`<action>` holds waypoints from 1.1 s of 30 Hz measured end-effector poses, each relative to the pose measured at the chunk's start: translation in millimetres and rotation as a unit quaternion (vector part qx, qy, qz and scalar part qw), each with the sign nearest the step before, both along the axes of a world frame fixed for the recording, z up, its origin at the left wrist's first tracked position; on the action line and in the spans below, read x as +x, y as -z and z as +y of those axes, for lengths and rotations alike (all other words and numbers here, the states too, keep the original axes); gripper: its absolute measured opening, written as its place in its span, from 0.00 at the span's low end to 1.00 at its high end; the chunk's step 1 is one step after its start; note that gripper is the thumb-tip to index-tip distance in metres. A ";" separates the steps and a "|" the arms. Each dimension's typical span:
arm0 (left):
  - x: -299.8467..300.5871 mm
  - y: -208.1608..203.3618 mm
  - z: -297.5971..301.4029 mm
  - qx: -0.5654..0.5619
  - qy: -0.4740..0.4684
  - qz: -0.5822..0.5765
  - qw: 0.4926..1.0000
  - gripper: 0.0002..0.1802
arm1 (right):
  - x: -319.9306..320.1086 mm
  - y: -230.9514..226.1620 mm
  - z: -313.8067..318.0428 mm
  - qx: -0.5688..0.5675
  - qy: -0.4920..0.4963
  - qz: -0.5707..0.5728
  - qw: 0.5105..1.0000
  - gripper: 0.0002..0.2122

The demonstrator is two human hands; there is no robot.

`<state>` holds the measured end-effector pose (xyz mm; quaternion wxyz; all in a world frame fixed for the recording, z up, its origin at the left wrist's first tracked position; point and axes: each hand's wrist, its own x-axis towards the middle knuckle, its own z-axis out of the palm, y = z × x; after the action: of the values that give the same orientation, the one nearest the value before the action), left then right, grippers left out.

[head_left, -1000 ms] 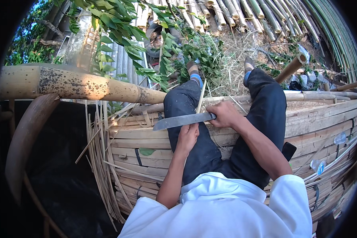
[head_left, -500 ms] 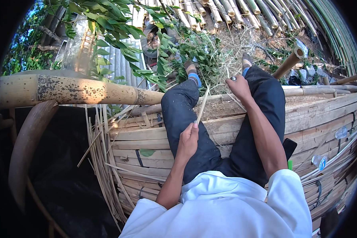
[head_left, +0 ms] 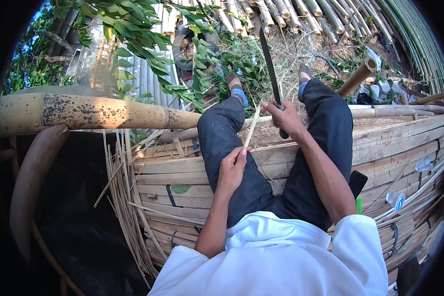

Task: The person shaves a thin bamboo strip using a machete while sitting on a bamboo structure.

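The person's left hand is closed in a pinch, thumb over fingers, on the near end of a pale strip. That strip slants up and away, in front of the left leg's dark trousers, to the right hand. The right is curled around the handle of a long knife, its blade pointing away from the body; thumb and finger seem to reach the strip's far tip (whether they grip it is hard to tell).

Handled well, the strip would be kept taut and steady, with the left fingers behind the edge and any stroke directed away from the thighs — the knees sit close on both sides.

The seat is a broad stack of split slats, strapped and uneven. Thin loose strips hang at the left, below a thick mottled pole; leafy branches crowd the upper left.
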<state>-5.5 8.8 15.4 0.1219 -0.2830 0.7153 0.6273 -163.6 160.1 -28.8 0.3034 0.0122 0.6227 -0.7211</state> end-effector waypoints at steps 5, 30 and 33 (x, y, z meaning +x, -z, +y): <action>-1.0 -4.7 -0.1 0.017 0.018 -0.012 1.000 0.17 | 4.8 -2.8 -1.0 -0.068 -0.047 -0.028 0.996 0.11; 5.9 6.9 -11.2 -0.010 0.031 -0.011 0.999 0.21 | -0.9 0.8 2.4 0.129 -0.052 0.242 0.960 0.21; 7.5 9.3 -9.8 -0.061 0.020 0.019 0.998 0.21 | 3.3 -9.0 3.9 0.212 -0.140 0.286 0.924 0.25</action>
<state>2.1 -1.0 6.1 0.1034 -0.2638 0.7601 0.5848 -160.3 164.1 -19.8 0.2011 -0.2178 0.8167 -0.4950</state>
